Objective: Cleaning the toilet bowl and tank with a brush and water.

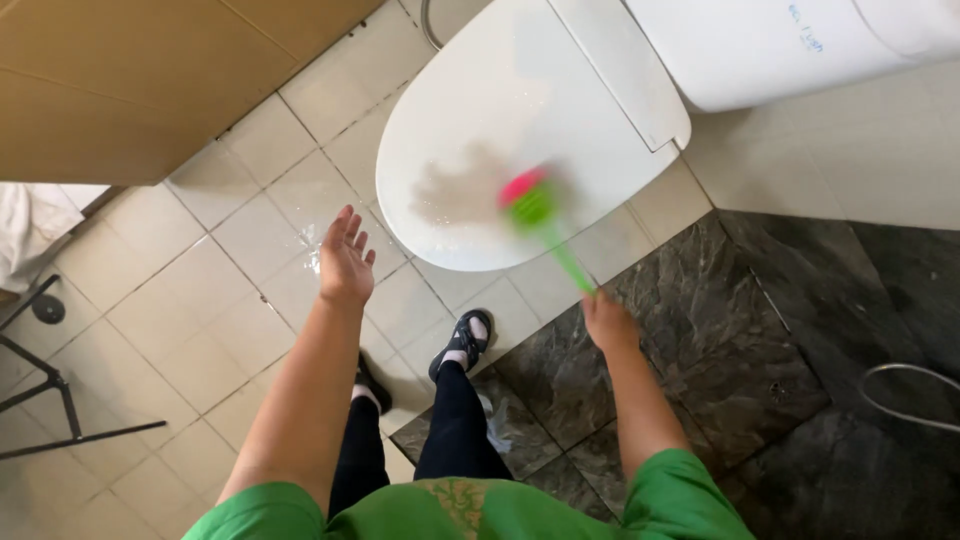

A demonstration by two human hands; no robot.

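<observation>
- Right hand [606, 322] fingers closed round green brush [545, 225] handle; left hand [345, 258] fingers spread, empty.
- Brush head, blurred, on closed toilet lid [480, 120], near its front edge.
- Risk: wet lid and tiled floor [200, 300], so brush could skid or feet slip.
- Bathroom, dark stone floor at right.

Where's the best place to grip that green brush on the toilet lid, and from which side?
Grip the green brush by the bare lower end of its slim handle, where the right hand already wraps it. Come from the near side, over the dark tiles: the handle slants back toward the person, while its blurred pink-and-green head sits on the closed toilet lid.
</observation>
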